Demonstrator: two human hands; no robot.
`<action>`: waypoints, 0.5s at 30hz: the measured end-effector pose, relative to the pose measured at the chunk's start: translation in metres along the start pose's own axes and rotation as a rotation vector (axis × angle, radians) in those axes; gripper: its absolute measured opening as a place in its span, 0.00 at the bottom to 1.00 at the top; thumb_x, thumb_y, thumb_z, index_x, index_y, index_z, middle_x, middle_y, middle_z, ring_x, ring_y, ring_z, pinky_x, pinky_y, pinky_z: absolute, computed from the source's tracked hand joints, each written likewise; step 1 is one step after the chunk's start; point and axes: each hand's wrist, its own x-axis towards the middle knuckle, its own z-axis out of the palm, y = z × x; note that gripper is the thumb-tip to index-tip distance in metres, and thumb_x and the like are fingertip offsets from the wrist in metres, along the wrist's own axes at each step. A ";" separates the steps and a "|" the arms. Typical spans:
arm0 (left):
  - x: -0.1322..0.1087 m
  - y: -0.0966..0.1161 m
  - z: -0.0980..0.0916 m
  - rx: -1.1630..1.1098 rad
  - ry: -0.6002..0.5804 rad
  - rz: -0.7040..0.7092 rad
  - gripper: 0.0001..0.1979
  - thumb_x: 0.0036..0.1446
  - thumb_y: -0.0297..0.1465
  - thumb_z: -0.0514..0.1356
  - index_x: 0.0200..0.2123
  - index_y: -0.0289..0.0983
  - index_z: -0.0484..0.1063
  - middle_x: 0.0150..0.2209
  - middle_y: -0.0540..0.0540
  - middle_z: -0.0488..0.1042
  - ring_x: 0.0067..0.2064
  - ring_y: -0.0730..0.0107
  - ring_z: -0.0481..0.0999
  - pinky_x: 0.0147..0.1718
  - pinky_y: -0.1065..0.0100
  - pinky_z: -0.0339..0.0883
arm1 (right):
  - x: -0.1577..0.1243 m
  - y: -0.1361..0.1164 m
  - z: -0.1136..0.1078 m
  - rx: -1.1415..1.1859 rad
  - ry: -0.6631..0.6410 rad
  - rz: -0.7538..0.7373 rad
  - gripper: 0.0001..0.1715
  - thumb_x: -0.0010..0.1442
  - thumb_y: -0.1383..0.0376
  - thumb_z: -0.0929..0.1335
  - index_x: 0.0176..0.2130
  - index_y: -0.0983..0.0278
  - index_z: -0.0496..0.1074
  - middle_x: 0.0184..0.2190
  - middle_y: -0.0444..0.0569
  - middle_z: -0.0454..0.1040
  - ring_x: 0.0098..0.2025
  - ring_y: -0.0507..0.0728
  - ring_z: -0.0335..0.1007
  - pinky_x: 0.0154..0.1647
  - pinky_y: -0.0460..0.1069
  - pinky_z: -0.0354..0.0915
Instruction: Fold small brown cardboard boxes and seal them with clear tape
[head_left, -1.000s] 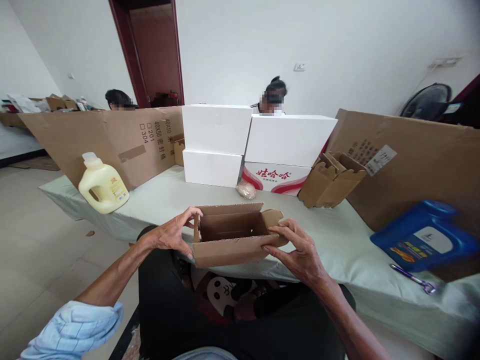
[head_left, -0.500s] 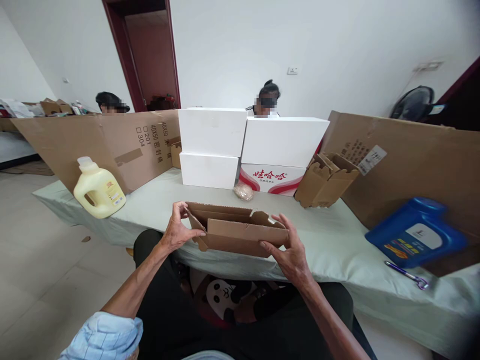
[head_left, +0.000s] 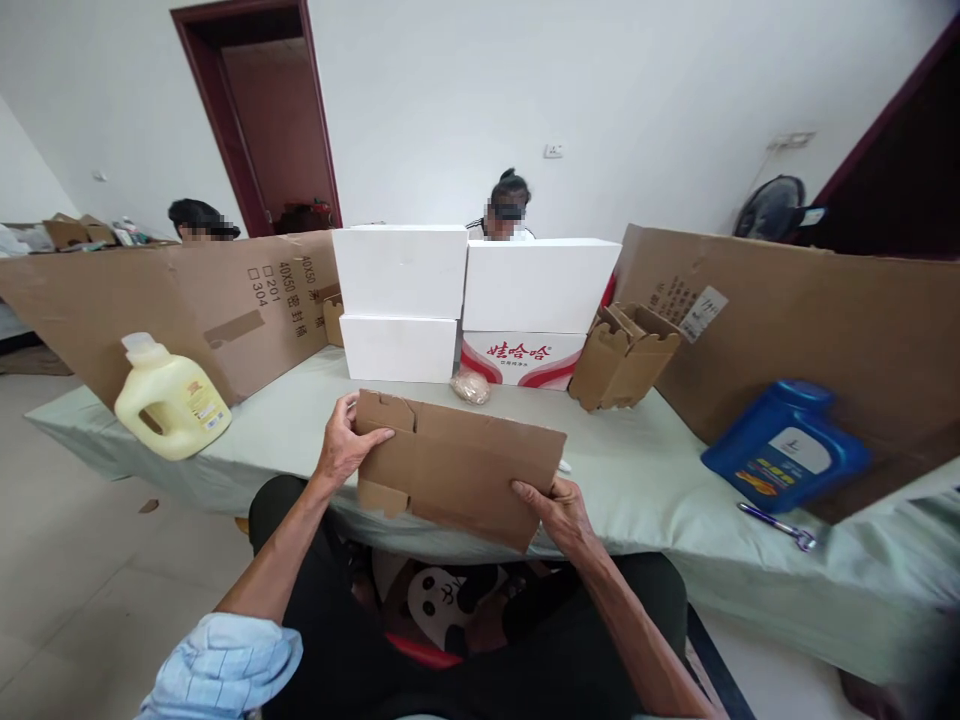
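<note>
A brown cardboard box (head_left: 457,465) is held above the table's near edge, its broad plain side tilted toward me. Slots and cut flaps show along its left end. My left hand (head_left: 347,445) grips that end, thumb on the front face and fingers behind. At the lower right corner my right hand (head_left: 562,512) is closed on the board, thumb across the face. The box's far side is hidden from me.
White boxes (head_left: 401,270) are stacked at the back, beside folded cardboard pieces (head_left: 622,358). A yellow jug (head_left: 172,400) stands left; a blue jug (head_left: 787,450) and a purple-handled tool (head_left: 776,525) lie right. Large cardboard sheets (head_left: 810,330) flank the table. Two people sit beyond.
The cardboard box has turned so its broad side faces me, and its open top no longer shows. My right hand has moved down and left. The whole view has shifted slightly.
</note>
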 end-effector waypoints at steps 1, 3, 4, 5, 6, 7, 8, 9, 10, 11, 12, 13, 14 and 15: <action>0.000 0.000 -0.002 -0.031 -0.063 -0.062 0.49 0.35 0.51 0.81 0.56 0.36 0.67 0.50 0.37 0.83 0.49 0.50 0.85 0.48 0.54 0.80 | -0.003 -0.002 0.001 0.050 0.007 0.034 0.32 0.50 0.38 0.80 0.36 0.64 0.84 0.33 0.51 0.83 0.34 0.61 0.76 0.36 0.54 0.74; -0.004 -0.003 -0.007 -0.055 -0.192 -0.176 0.43 0.41 0.54 0.79 0.53 0.34 0.71 0.49 0.36 0.85 0.47 0.50 0.86 0.45 0.55 0.82 | -0.008 -0.005 0.003 0.138 0.022 0.090 0.34 0.49 0.38 0.81 0.37 0.65 0.84 0.34 0.52 0.83 0.34 0.61 0.76 0.36 0.53 0.74; -0.006 -0.005 -0.010 -0.061 -0.242 -0.224 0.41 0.44 0.54 0.77 0.53 0.34 0.73 0.48 0.36 0.85 0.46 0.49 0.87 0.44 0.55 0.82 | -0.011 -0.007 0.003 0.170 0.018 0.110 0.35 0.49 0.38 0.80 0.37 0.65 0.83 0.34 0.52 0.83 0.34 0.60 0.76 0.35 0.53 0.74; -0.009 -0.008 -0.012 -0.056 -0.255 -0.257 0.41 0.46 0.55 0.76 0.53 0.33 0.74 0.47 0.37 0.86 0.45 0.49 0.87 0.43 0.56 0.83 | -0.014 -0.009 0.004 0.192 0.002 0.120 0.35 0.50 0.37 0.80 0.37 0.65 0.83 0.33 0.52 0.82 0.33 0.60 0.76 0.34 0.53 0.74; -0.011 -0.011 -0.014 -0.041 -0.251 -0.278 0.41 0.45 0.55 0.76 0.53 0.33 0.75 0.46 0.37 0.86 0.45 0.49 0.87 0.42 0.56 0.83 | -0.017 -0.011 0.004 0.201 -0.028 0.120 0.36 0.51 0.37 0.80 0.37 0.66 0.82 0.33 0.52 0.81 0.32 0.59 0.75 0.33 0.52 0.73; -0.013 -0.014 -0.016 -0.021 -0.232 -0.285 0.41 0.44 0.55 0.77 0.53 0.33 0.76 0.45 0.38 0.86 0.44 0.48 0.87 0.42 0.56 0.83 | -0.020 -0.013 0.003 0.200 -0.072 0.116 0.36 0.52 0.37 0.79 0.37 0.67 0.82 0.32 0.51 0.81 0.32 0.58 0.74 0.32 0.51 0.71; -0.014 -0.016 -0.017 -0.002 -0.208 -0.286 0.41 0.43 0.55 0.77 0.53 0.34 0.76 0.44 0.39 0.87 0.44 0.48 0.87 0.42 0.56 0.83 | -0.023 -0.015 0.002 0.192 -0.126 0.109 0.36 0.54 0.37 0.78 0.37 0.67 0.82 0.32 0.51 0.80 0.32 0.57 0.73 0.32 0.49 0.70; -0.015 -0.018 -0.019 0.010 -0.188 -0.282 0.41 0.42 0.54 0.77 0.53 0.34 0.77 0.44 0.40 0.87 0.45 0.47 0.87 0.42 0.56 0.83 | -0.027 -0.018 0.000 0.181 -0.188 0.100 0.35 0.56 0.37 0.77 0.37 0.68 0.82 0.32 0.50 0.80 0.32 0.56 0.72 0.32 0.48 0.69; -0.015 -0.019 -0.020 0.016 -0.173 -0.278 0.41 0.42 0.54 0.78 0.53 0.35 0.77 0.44 0.40 0.87 0.45 0.47 0.87 0.43 0.55 0.84 | -0.031 -0.020 -0.001 0.167 -0.250 0.088 0.34 0.58 0.38 0.76 0.38 0.68 0.82 0.33 0.50 0.80 0.33 0.56 0.72 0.32 0.48 0.67; -0.014 -0.020 -0.021 0.016 -0.162 -0.276 0.40 0.42 0.53 0.78 0.53 0.36 0.77 0.44 0.41 0.87 0.46 0.47 0.87 0.44 0.55 0.84 | -0.036 -0.022 -0.003 0.150 -0.306 0.073 0.33 0.61 0.39 0.75 0.38 0.68 0.82 0.33 0.49 0.79 0.33 0.55 0.70 0.32 0.47 0.66; -0.013 -0.020 -0.022 0.014 -0.157 -0.278 0.40 0.42 0.53 0.78 0.54 0.36 0.77 0.44 0.41 0.87 0.46 0.46 0.87 0.44 0.54 0.84 | -0.040 -0.024 -0.004 0.127 -0.352 0.054 0.32 0.63 0.40 0.74 0.38 0.68 0.82 0.32 0.47 0.78 0.33 0.54 0.69 0.32 0.46 0.64; -0.012 -0.021 -0.022 0.013 -0.158 -0.282 0.40 0.43 0.53 0.78 0.54 0.37 0.76 0.45 0.41 0.87 0.46 0.46 0.88 0.45 0.53 0.84 | -0.044 -0.025 -0.006 0.096 -0.381 0.033 0.31 0.64 0.41 0.73 0.36 0.67 0.81 0.31 0.46 0.75 0.32 0.53 0.66 0.32 0.46 0.62; -0.010 -0.022 -0.022 0.016 -0.161 -0.287 0.41 0.43 0.54 0.77 0.55 0.37 0.76 0.45 0.41 0.87 0.46 0.46 0.88 0.45 0.52 0.84 | -0.048 -0.026 -0.008 0.057 -0.382 0.010 0.31 0.65 0.41 0.72 0.33 0.67 0.80 0.28 0.44 0.72 0.30 0.51 0.62 0.30 0.45 0.59; -0.009 -0.023 -0.022 0.019 -0.170 -0.293 0.42 0.43 0.55 0.77 0.55 0.37 0.76 0.46 0.41 0.87 0.46 0.46 0.88 0.45 0.52 0.84 | -0.052 -0.026 -0.009 0.015 -0.371 -0.007 0.32 0.65 0.41 0.72 0.31 0.67 0.78 0.26 0.43 0.69 0.29 0.50 0.58 0.29 0.45 0.56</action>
